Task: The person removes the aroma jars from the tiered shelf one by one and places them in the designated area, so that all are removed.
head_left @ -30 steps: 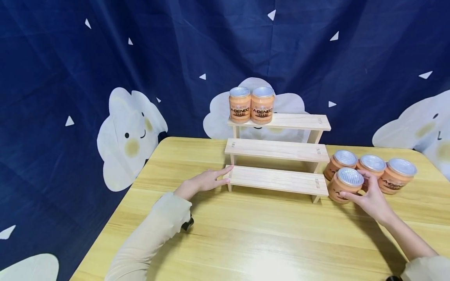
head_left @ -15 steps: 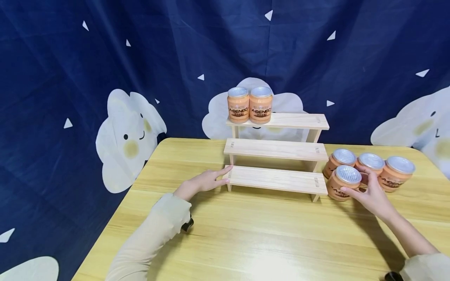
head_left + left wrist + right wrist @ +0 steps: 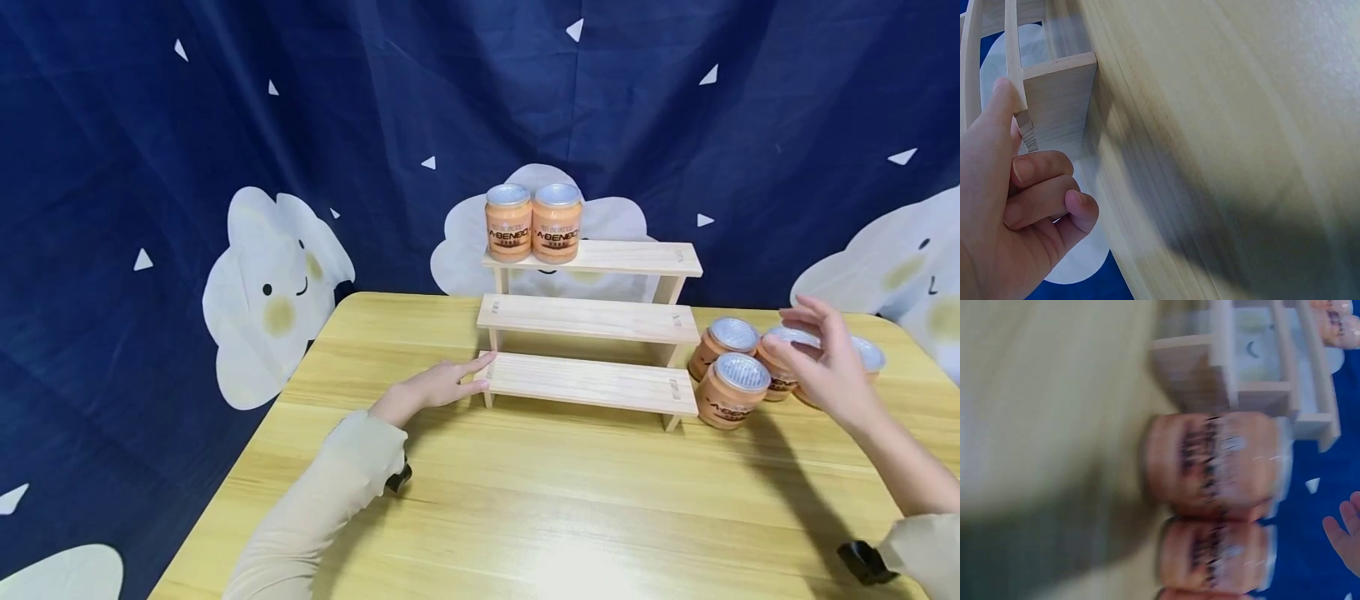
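At the left end of the lowest board of a three-step wooden shelf (image 3: 588,382), my left hand (image 3: 435,392) grips the board's end. In the left wrist view my left hand (image 3: 1029,200) has a digit along one face of the board and the other fingers curled on its other side. My right hand (image 3: 832,367) hovers above the orange jars at the right, holding nothing, its fingers loosely bent and apart from the thumb. A front jar (image 3: 732,400) with a silver lid stands upright beside the shelf's right end. Behind it are a jar (image 3: 712,354), another jar (image 3: 776,383) and a partly hidden jar (image 3: 870,358).
Two similar jars, a left one (image 3: 508,229) and a right one (image 3: 557,229), stand side by side on the top board's left end. The light wooden table (image 3: 525,500) extends in front. A dark blue cloth (image 3: 375,100) with clouds hangs behind.
My right hand has let go of the front jar and moved up and to the right, over the jars behind. The front jar stays beside the shelf. My left hand keeps its place.
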`<state>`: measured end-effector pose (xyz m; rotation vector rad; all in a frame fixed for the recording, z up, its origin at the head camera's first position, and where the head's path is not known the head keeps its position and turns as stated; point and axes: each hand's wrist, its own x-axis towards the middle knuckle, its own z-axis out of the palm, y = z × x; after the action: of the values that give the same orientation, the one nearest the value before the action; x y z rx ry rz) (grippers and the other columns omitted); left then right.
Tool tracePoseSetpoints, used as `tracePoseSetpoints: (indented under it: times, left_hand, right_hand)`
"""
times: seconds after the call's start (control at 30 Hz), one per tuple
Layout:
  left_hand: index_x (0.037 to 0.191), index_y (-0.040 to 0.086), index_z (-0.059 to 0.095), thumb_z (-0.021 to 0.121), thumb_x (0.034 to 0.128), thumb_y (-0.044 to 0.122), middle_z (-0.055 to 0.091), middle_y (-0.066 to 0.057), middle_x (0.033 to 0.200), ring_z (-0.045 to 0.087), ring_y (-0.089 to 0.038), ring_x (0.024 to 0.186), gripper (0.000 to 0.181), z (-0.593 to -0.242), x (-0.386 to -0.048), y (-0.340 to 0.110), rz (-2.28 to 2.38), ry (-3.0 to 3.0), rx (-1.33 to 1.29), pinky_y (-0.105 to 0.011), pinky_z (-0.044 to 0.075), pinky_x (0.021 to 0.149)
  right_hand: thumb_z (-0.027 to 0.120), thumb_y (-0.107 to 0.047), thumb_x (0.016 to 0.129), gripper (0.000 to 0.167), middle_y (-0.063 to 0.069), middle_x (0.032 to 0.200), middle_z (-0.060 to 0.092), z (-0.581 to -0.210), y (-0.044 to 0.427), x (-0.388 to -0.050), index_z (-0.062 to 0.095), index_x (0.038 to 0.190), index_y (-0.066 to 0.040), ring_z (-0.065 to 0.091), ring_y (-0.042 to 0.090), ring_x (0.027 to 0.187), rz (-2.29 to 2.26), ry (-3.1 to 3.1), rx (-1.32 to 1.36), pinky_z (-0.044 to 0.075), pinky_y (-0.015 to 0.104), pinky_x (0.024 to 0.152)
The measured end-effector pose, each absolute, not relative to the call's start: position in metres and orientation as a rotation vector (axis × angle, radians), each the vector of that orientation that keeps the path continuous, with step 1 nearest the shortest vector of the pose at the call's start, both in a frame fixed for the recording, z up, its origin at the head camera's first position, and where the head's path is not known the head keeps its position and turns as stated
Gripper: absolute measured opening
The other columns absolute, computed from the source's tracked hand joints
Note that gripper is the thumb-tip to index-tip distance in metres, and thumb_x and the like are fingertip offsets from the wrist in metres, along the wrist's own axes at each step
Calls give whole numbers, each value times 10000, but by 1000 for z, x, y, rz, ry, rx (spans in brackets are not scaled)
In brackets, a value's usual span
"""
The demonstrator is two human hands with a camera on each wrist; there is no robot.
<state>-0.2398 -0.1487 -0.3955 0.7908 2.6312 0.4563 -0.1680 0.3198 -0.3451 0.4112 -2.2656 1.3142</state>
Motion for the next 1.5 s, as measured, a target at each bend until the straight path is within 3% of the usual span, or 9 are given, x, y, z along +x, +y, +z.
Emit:
tracePoseSetpoints:
  times: [0.37,0.53,0.7,0.83,1.0,1.07,1.27,1.5]
  left_hand:
    - [1474,271,138,370,962,451,319,-108,1446,367,-331,1277,590,-396,-239,-149,464,2627,798,-418,276,1073]
    - [1471,290,133,373,962,449,324,-112,1443,370,-336,1275,586,-396,-239,-150,461,2627,790,-424,278,1072]
    - [1471,295,127,368,959,463,324,-111,1443,369,-332,1276,591,-395,-238,-149,461,2626,783,-422,276,1072]
    - [1472,291,127,370,961,454,323,-115,1443,364,-331,1279,589,-394,-238,-148,463,2625,788,-423,271,1075]
    - [1470,305,117,368,961,456,311,-103,1450,354,-325,1287,587,-393,-238,-148,469,2624,774,-418,261,1080]
    - [1471,298,122,372,962,451,310,-106,1450,351,-329,1288,588,-393,-238,-148,475,2623,778,-422,259,1081]
    - [1472,290,127,371,961,456,317,-109,1446,359,-339,1281,590,-392,-239,-148,474,2617,781,-428,266,1077]
    - [1470,300,129,377,957,460,328,-105,1442,373,-346,1270,591,-393,-239,-148,470,2622,772,-435,277,1070]
  right_hand:
    - [540,-25,899,502,-223,1103,465,-304,281,-195,363,1356,-134,424,-84,1028,1302,-2363,513,338,20,776]
    - [571,-64,892,474,-216,1069,472,-306,254,-207,380,1325,-36,435,-73,1016,1315,-2396,515,352,17,769]
    - [587,-125,893,538,11,1151,505,-304,235,-219,332,1349,0,438,-37,1019,1254,-2483,543,354,33,788]
    - [573,-153,904,545,201,1225,475,-295,224,-229,316,1367,-26,488,160,1074,1257,-2510,554,400,167,850]
    - [575,-151,901,588,226,1269,428,-286,213,-242,265,1390,-49,433,358,1160,1368,-2511,549,376,488,950]
    - [576,-132,897,611,237,1280,414,-284,208,-249,239,1399,-45,410,376,1182,1395,-2507,562,349,535,964]
    - [586,-73,874,673,265,1302,381,-280,194,-265,187,1414,-16,378,405,1196,1490,-2476,593,327,564,972]
    - [604,-106,864,724,262,1356,342,-276,175,-281,162,1435,-52,350,404,1232,1583,-2464,573,300,564,994]
